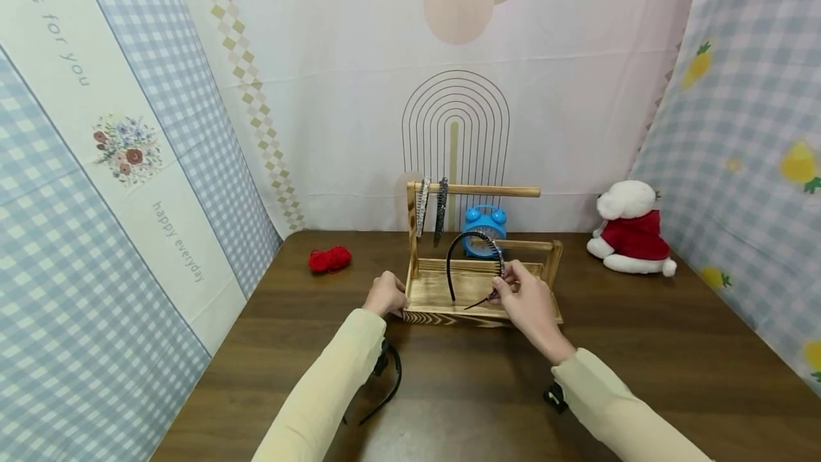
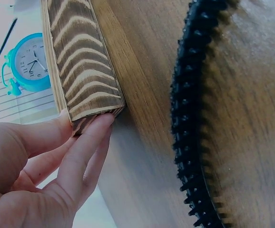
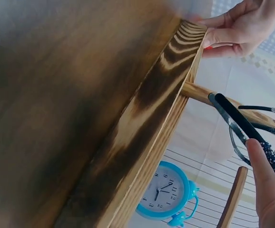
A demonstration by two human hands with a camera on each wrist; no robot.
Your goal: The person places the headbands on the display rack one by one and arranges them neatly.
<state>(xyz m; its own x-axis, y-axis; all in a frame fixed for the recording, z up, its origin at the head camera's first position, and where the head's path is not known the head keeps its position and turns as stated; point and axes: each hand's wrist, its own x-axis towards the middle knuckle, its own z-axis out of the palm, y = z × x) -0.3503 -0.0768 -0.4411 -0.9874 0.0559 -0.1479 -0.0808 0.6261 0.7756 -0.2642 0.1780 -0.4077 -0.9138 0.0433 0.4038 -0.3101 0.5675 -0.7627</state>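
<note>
My left hand point(image 1: 386, 294) pinches the front left corner of a wooden rack point(image 1: 482, 319), thumb and fingertips on the edge of its tray, as the left wrist view shows. With thumb and fingers, my right hand point(image 1: 529, 299) holds a dark glittery headband point(image 1: 449, 262) over the tray, its ends pointing down and toward me. From the rack's upper bar point(image 1: 497, 191) hang a silver headband point(image 1: 422, 209) and a dark glittery headband point(image 1: 441, 209), close to the left post. Another black headband point(image 2: 187, 109), toothed inside, lies on the table by my left forearm, which partly hides it.
Behind the rack stands a blue alarm clock point(image 1: 485, 223). The rack's shorter bar point(image 1: 526, 244) is at its right. Red yarn point(image 1: 330, 259) lies on the table's left side. A white plush toy in red point(image 1: 631, 230) sits at the back right. Patterned cloth hangs around the table.
</note>
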